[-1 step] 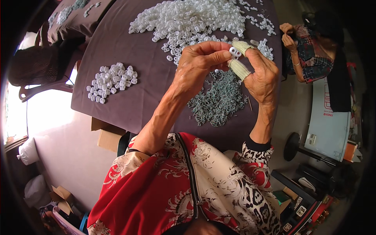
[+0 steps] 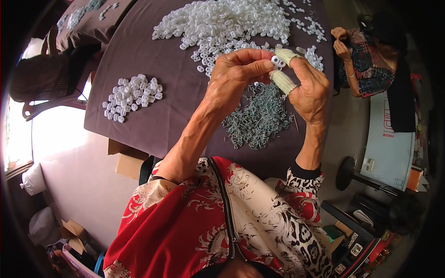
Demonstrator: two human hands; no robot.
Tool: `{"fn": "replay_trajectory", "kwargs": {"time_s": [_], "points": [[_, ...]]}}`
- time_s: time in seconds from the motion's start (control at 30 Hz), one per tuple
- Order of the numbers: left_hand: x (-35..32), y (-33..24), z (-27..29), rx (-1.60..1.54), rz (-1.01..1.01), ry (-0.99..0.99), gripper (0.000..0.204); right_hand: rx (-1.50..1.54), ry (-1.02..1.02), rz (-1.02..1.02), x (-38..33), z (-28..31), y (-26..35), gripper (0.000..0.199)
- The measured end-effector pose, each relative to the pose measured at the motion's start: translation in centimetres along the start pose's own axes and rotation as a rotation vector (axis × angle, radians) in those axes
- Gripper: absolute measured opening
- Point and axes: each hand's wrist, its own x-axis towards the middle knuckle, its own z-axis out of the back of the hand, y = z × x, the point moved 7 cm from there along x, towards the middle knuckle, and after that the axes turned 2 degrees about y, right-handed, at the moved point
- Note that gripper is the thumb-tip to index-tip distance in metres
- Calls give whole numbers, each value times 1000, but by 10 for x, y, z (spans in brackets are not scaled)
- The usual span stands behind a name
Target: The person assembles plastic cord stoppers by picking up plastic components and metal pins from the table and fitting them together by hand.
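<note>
Over the table, both hands meet at a small white oval plastic piece with two holes (image 2: 278,62). My left hand (image 2: 234,69) pinches its left side between thumb and forefinger. My right hand (image 2: 309,85) wears pale ribbed finger covers (image 2: 283,82) on thumb and forefinger, and their tips close on the piece from above and below. Whether a screw sits in the right fingertips is hidden. Below the hands lies a heap of small grey screws (image 2: 257,118). Beyond them spreads a large heap of loose white pieces (image 2: 227,23). A smaller pile of white pieces (image 2: 134,96) lies to the left.
The table (image 2: 181,134) has a brown cloth over it. A thin stick (image 2: 296,123) lies beside the screws. Another person (image 2: 371,60) sits at the right. A cardboard box (image 2: 129,166) stands under the table's near left edge, and a chair (image 2: 46,76) is at the left.
</note>
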Motion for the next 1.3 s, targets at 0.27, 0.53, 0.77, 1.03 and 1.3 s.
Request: {"fn": "replay_trajectory", "kwargs": {"time_s": [0.27, 0.53, 0.77, 1.03, 1.3], "points": [[0, 4, 0, -14, -5, 14, 18, -38, 11, 37, -1, 1, 4, 31], [0, 10, 0, 39, 54, 1, 17, -48, 22, 40, -5, 2, 3, 32], [-1, 8, -3, 99, 37, -7, 19, -23, 27, 40, -5, 1, 3, 33], [-5, 3, -5, 91, -5, -36, 18, -85, 55, 34, -2, 1, 2, 33], [-3, 4, -6, 3, 10, -28, 19, -92, 33, 107, 0, 4, 8, 32]]}}
